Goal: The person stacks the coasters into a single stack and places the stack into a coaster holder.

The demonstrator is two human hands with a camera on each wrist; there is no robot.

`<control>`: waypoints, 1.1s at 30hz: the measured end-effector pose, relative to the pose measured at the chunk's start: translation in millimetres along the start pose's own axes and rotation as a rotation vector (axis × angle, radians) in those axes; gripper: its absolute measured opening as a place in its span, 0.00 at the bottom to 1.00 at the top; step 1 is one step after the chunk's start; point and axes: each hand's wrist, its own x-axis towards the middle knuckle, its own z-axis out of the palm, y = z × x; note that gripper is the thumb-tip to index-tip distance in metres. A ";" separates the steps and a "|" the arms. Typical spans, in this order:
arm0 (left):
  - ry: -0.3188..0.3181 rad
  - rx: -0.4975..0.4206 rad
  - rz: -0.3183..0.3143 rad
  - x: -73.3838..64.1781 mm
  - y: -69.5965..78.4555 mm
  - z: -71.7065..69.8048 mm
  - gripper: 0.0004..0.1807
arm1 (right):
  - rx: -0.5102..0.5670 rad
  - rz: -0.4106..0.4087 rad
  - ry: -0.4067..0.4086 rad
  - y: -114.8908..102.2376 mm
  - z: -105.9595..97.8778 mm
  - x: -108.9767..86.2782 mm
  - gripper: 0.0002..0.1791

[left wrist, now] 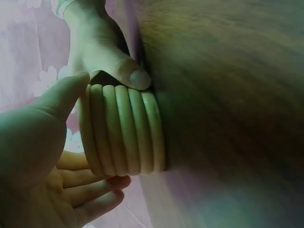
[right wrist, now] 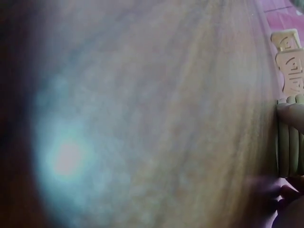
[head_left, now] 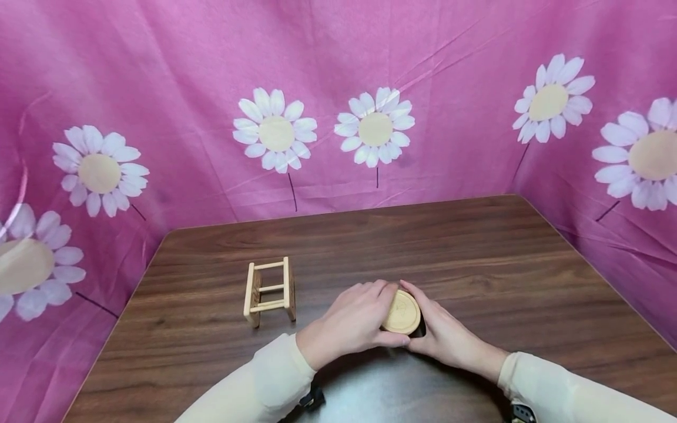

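A stack of several round wooden coasters (head_left: 403,315) stands on the table between both hands, its top disc marked with a small engraving. From the left side, my left hand (head_left: 355,320) holds the stack, thumb at the near edge and fingers round the far side. My right hand (head_left: 449,336) grips it from the right, with the thumb low on the near side. In the left wrist view the discs (left wrist: 126,130) lie flush on each other, and the right thumb (left wrist: 140,80) presses near the bottom discs. Only the stack's edge (right wrist: 284,147) shows in the right wrist view.
A small wooden coaster rack (head_left: 271,289) stands left of the hands; its carved side panel (right wrist: 291,64) shows in the right wrist view. The brown wood-grain table (head_left: 476,258) is bordered by a pink cloth (head_left: 328,47) printed with white daisies.
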 end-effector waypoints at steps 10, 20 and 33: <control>-0.068 0.015 -0.040 3.9 0.6 -6.8 0.41 | 0.075 0.117 -0.124 -29.2 -15.6 10.3 0.62; -0.100 -0.091 -0.037 3.6 -2.3 -5.8 0.43 | 0.049 0.085 -0.099 -29.5 -18.2 16.9 0.60; -0.060 -0.513 -0.128 -4.7 -24.2 -6.5 0.43 | 0.102 -0.011 -0.059 -32.0 -29.1 25.3 0.59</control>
